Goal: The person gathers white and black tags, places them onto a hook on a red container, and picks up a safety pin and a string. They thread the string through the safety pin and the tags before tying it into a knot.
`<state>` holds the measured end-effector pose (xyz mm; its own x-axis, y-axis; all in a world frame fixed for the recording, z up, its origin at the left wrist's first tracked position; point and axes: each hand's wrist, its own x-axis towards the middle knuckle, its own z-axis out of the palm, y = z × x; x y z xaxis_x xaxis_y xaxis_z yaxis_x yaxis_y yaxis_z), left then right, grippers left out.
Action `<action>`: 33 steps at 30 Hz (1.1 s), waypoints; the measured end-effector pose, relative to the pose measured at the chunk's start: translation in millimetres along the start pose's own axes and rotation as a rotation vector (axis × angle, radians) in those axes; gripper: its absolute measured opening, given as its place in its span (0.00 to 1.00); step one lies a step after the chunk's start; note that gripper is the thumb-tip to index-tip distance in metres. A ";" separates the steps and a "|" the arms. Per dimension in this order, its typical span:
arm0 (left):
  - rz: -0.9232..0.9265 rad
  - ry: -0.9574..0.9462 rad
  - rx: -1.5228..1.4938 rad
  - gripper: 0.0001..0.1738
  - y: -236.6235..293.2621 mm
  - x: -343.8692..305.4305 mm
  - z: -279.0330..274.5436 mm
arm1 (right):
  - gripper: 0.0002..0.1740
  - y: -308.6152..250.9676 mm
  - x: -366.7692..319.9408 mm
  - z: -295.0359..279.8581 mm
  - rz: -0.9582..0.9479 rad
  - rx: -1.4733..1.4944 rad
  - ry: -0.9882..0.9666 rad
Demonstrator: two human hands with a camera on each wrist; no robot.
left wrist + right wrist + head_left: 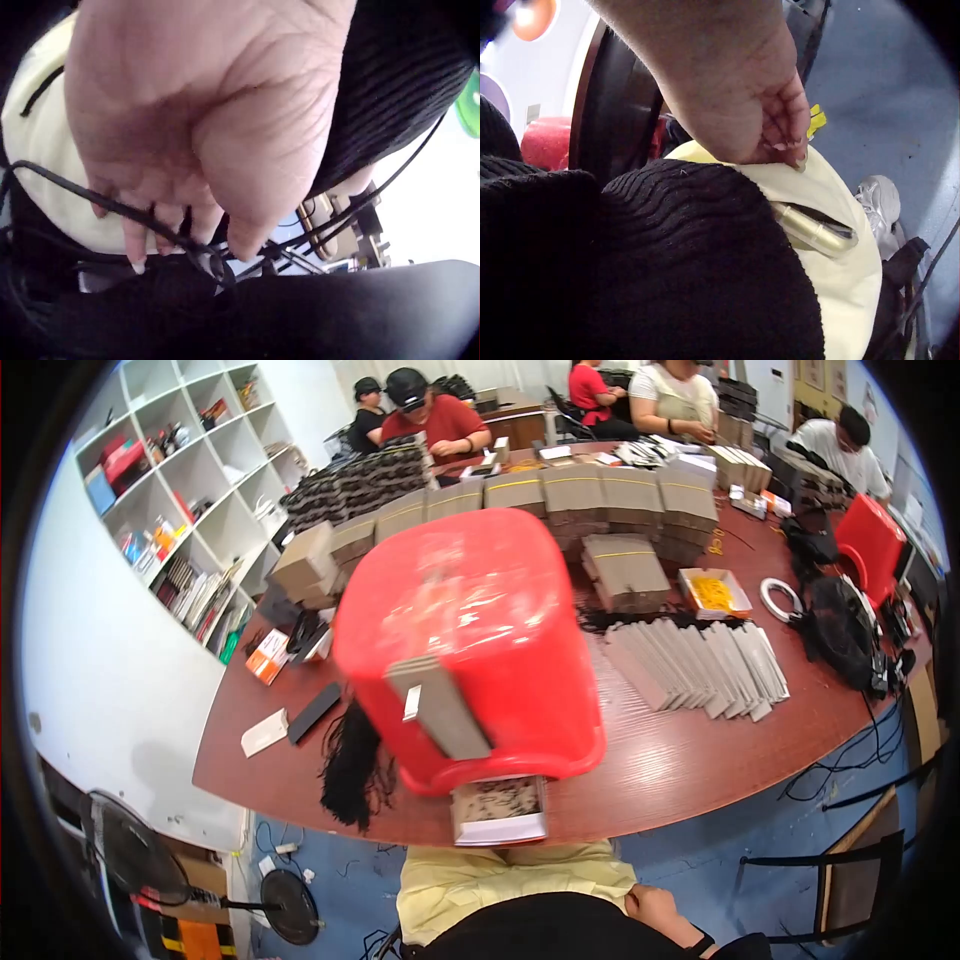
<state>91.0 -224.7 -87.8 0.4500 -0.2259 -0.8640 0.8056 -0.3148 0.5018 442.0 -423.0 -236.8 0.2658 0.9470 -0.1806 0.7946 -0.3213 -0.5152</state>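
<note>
In the right wrist view my right hand (772,112) rests on the yellow trousers (840,300), its fingers loosely curled at the cloth. A phone-like thing in a clear case (817,231) pokes out of the pocket below the fingertips. My left hand (202,112) hangs palm in view with relaxed fingers, and a thin black cord (90,196) crosses in front of them. It is out of the head view. Before me on the table stands a red plastic stool (460,590), with a few grey strips (440,710) leaning on its side.
A shallow box (500,825) with dark bits sits at the table's front edge. Black strands (355,770) hang at the left. A fanned row of grey strips (700,665) lies right, behind it a box of yellow pieces (714,593). Stacked grey bundles (515,495) line the back.
</note>
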 end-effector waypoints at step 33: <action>0.626 1.948 -0.263 0.05 3.4 -43.7 -110.2 | 0.03 -198.8 72.6 -107.8 -0.642 0.151 0.021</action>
<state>116.5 -114.4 -52.8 0.2130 0.8928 0.3969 0.3577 -0.4493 0.8187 362.1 -289.6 -57.2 -0.2239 0.9500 0.2175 0.7137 0.3118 -0.6272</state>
